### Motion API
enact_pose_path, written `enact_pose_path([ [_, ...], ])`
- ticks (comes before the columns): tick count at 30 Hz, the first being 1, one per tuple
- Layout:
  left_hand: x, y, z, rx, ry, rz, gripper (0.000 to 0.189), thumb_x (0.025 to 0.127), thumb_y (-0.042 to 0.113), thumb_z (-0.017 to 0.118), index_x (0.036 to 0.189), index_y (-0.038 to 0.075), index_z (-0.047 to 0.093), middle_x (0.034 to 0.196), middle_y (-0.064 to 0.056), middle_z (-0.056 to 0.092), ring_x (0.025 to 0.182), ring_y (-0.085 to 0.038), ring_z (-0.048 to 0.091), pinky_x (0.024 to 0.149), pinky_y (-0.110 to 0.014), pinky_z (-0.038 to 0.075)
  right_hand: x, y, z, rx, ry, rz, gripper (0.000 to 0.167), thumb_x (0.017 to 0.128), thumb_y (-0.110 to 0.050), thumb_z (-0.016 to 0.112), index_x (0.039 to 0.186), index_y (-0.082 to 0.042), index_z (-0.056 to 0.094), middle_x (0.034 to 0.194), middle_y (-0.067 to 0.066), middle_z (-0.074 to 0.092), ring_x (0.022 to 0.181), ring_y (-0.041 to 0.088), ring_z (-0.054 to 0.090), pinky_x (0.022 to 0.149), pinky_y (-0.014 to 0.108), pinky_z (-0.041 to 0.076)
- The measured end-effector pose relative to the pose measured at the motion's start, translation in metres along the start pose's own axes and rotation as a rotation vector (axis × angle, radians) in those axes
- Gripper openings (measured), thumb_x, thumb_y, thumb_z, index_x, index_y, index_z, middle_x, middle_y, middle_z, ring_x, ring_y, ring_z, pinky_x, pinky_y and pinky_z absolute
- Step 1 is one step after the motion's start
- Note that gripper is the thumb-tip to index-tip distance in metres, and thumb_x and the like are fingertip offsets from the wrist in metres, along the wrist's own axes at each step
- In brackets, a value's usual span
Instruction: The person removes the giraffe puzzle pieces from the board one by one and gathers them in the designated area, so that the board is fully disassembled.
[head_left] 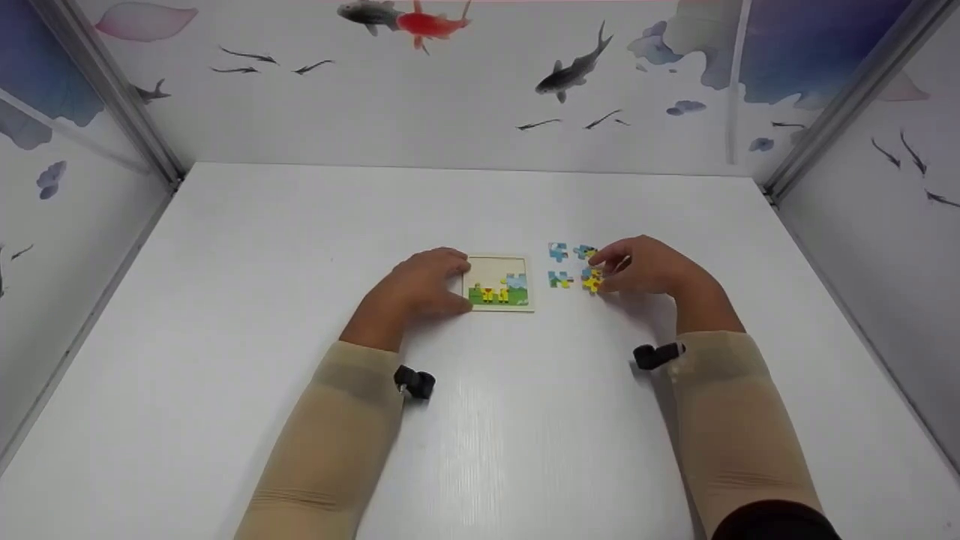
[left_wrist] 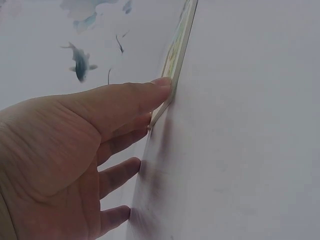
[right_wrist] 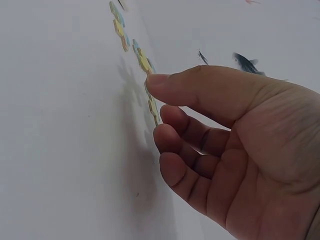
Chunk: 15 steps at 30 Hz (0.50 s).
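A small wooden puzzle board (head_left: 487, 266) lies on the table, its lower part and right side filled with green, yellow and blue pieces. My left hand (head_left: 431, 281) holds its left side, the thumb at the near corner and the index finger higher up that edge. To the board's right, my right hand (head_left: 649, 266) has thumb and index finger at a yellow jigsaw piece (head_left: 592, 282), pinching it close to the table. Beside it are a blue-and-yellow piece (head_left: 584, 251) at the fingertips, a blue piece (head_left: 557, 251) and a blue-green piece (head_left: 559, 280).
The white table (head_left: 480, 420) carries the board and loose pieces. A white back wall (head_left: 450, 112) printed with fish stands behind, with side panels and metal posts at both corners. Small black cameras (head_left: 415, 382) sit on both wrists.
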<state>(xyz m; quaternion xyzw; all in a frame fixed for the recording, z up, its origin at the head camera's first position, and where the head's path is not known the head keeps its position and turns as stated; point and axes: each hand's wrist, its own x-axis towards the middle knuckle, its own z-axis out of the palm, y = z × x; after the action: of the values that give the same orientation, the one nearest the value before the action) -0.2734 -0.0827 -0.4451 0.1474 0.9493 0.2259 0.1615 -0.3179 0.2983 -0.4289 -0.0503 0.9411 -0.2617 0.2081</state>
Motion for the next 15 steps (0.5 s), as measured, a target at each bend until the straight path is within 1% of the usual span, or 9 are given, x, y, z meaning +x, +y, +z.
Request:
enact_pose_path([
  [5,0.0004,0.0005,-0.0001,-0.005,0.001,-0.004,0.072,0.095,0.036,0.077,0.161,0.022,0.051,0.172,0.006,0.041,0.165,-0.024,0.03,0.136,-0.052,0.025,0.0003,0.0012,0.0017,-0.015,0.005,0.019,0.042,0.091,-0.027,0.085,0.131,-0.031,0.076,0.118,0.008,0.063,0.108,0.027,0.056,0.082,0.036,0.049],
  [8,0.0005,0.0012,0.0,-0.009,-0.001,-0.014,0.072,0.095,0.037,0.078,0.16,0.022,0.051,0.171,0.007,0.041,0.165,-0.024,0.03,0.136,-0.052,0.024,0.0002,0.0003,0.0029,-0.012,0.0,0.036,0.041,0.092,-0.026,0.084,0.131,-0.031,0.077,0.115,0.009,0.061,0.107,0.027,0.054,0.081,0.036,0.048],
  [11,0.0005,0.0015,0.0004,-0.013,0.0,-0.023,0.072,0.095,0.037,0.078,0.16,0.023,0.051,0.171,0.007,0.041,0.165,-0.024,0.03,0.136,-0.052,0.024,0.0001,-0.0017,0.0039,-0.017,0.0,0.048,0.041,0.093,-0.025,0.083,0.133,-0.032,0.076,0.115,0.009,0.061,0.108,0.027,0.054,0.081,0.036,0.048],
  [15,0.0001,0.0011,0.0008,-0.016,-0.003,-0.032,0.072,0.095,0.037,0.078,0.16,0.023,0.051,0.172,0.007,0.041,0.165,-0.024,0.029,0.136,-0.052,0.024,0.0002,-0.0071,0.0038,-0.029,0.009,0.049,0.045,0.093,-0.025,0.082,0.137,-0.032,0.073,0.121,0.009,0.061,0.112,0.029,0.055,0.085,0.037,0.051],
])
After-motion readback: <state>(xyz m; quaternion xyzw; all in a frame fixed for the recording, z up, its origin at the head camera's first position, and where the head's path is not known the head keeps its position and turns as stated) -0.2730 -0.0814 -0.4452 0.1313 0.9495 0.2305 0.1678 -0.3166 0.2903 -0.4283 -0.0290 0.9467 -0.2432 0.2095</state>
